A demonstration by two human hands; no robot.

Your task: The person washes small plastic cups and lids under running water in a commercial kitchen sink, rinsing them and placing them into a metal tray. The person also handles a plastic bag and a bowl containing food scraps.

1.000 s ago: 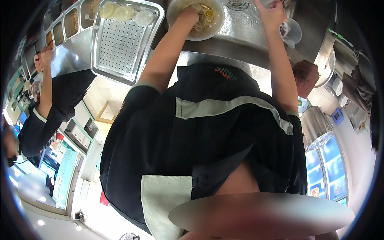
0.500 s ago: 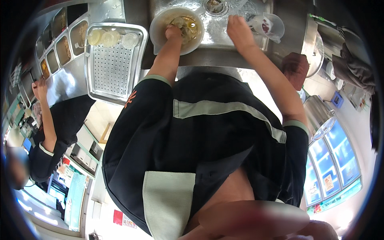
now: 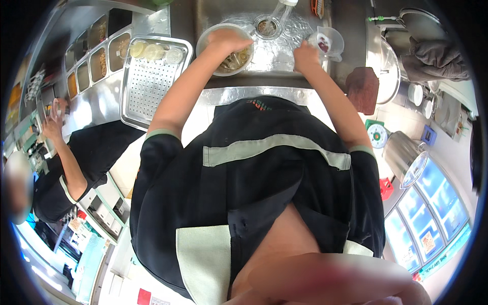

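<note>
Bowl [image 3: 202,42], pale and round, sits at the left of the metal sink [image 3: 277,61]. Over it, the left hand [image 3: 226,39] is partly open, its hold unclear. Past the drain [image 3: 267,26], the right hand [image 3: 307,56] curls beside a clear jug [image 3: 333,44], contents of its grasp hidden.

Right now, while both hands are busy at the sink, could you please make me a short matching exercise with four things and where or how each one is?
1. Left hand
2. Right hand
3. Perforated tray
4. Drain

A. Close beside the clear jug
B. Set in the floor of the metal sink
C. Over the pale bowl
D. Bearing round containers near its far end

Pairs: 1-C, 2-A, 3-D, 4-B.
</note>
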